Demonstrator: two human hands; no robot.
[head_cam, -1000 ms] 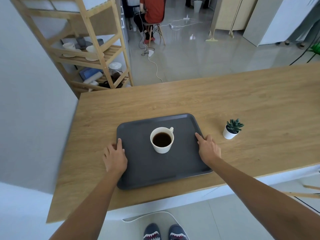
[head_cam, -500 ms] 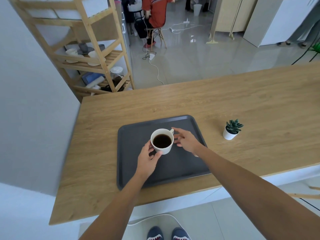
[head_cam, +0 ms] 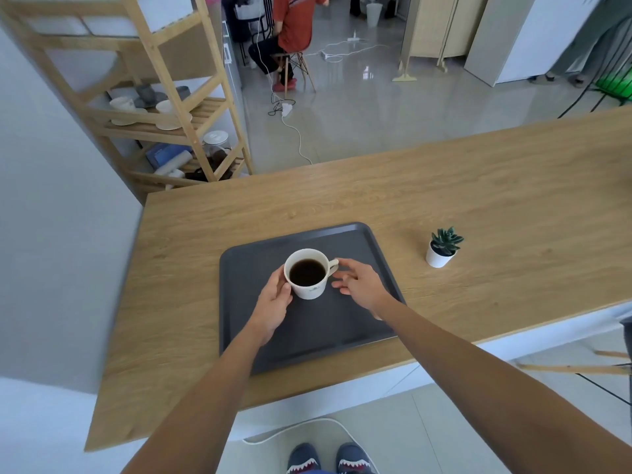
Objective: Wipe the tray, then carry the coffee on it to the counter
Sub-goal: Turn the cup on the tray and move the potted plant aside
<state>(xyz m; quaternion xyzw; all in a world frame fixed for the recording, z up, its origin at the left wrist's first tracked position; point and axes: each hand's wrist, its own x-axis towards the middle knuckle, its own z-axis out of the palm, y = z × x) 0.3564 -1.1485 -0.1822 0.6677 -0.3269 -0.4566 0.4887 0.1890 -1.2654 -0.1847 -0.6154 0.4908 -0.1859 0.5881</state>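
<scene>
Left hand (head_cam: 273, 302) cups the left wall of the cup (head_cam: 309, 273), fingers curled against it; right hand (head_cam: 359, 283) loosely spread, fingertips at the handle, contact unclear. One cup of dark coffee upright on one grey tray (head_cam: 345, 330) lying on the counter (head_cam: 444, 200); one potted plant (head_cam: 442, 248) to its right.

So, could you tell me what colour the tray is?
Dark grey tray, clearest in the head view.
</scene>
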